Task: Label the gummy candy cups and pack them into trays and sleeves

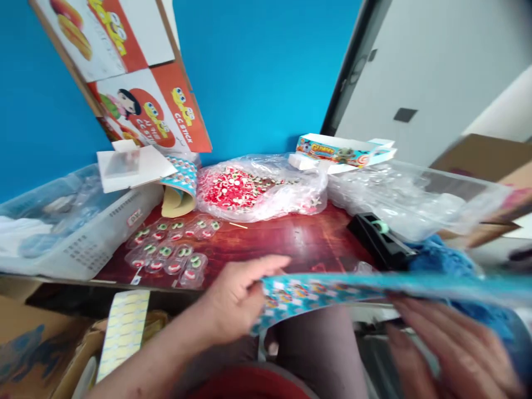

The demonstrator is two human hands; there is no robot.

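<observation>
My left hand (239, 302) is closed on one end of a blue printed sticker strip (320, 291), held above my lap at the table's front edge. The strip runs off to the right and blurs there. Below its right part is my right hand (457, 349), smeared by motion, its fingers stretched out and the thumb apart; whether the fingertips touch the strip I cannot tell. Small clear blister packs (166, 252) with green eyes and red pieces lie on the table left of my left hand. A black tape dispenser (380, 238) stands beyond the strip.
A bag of red and white candies (233, 188) lies at the back of the dark red table (286, 238). Plastic bins (95, 238) flank it, the right one with clear plastic shells (399, 194). A gummy box (336, 152) and a rolled sticker sheet (180, 183) are behind.
</observation>
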